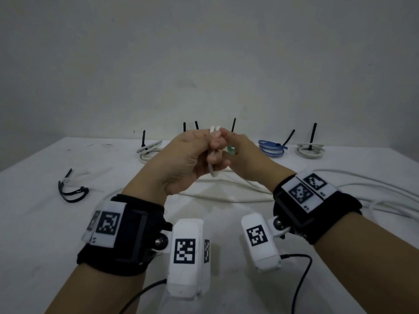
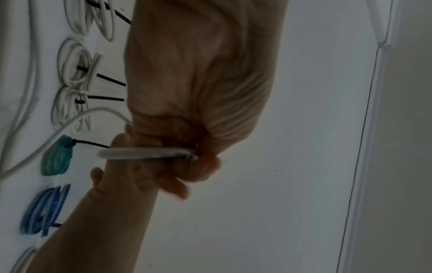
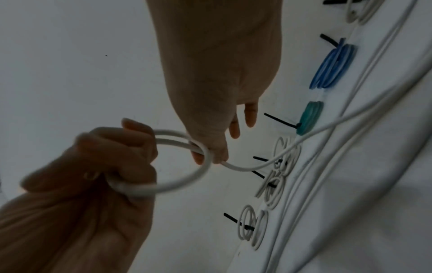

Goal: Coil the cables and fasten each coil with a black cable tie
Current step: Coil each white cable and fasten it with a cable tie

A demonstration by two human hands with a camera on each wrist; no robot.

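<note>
I hold a small white cable coil [image 1: 212, 132] up above the table between both hands. My left hand [image 1: 201, 155] grips one side of the coil [image 3: 184, 181] in curled fingers. My right hand [image 1: 227, 143] pinches the cable [image 3: 236, 168] where it leaves the loop, thumb and finger closed on it [image 3: 210, 155]. From there the loose cable trails down to the table. In the left wrist view the coil [image 2: 145, 154] shows edge-on under the left hand [image 2: 187, 147]. Two loose black cable ties [image 1: 72, 191] lie at the left of the table.
Tied coils stand in a row along the table's back edge: white [image 1: 149, 150], teal [image 1: 231, 150] partly hidden by my hands, blue [image 1: 272, 148], white [image 1: 310, 151]. Long loose white cable [image 1: 353, 189] snakes over the right side. Wall behind.
</note>
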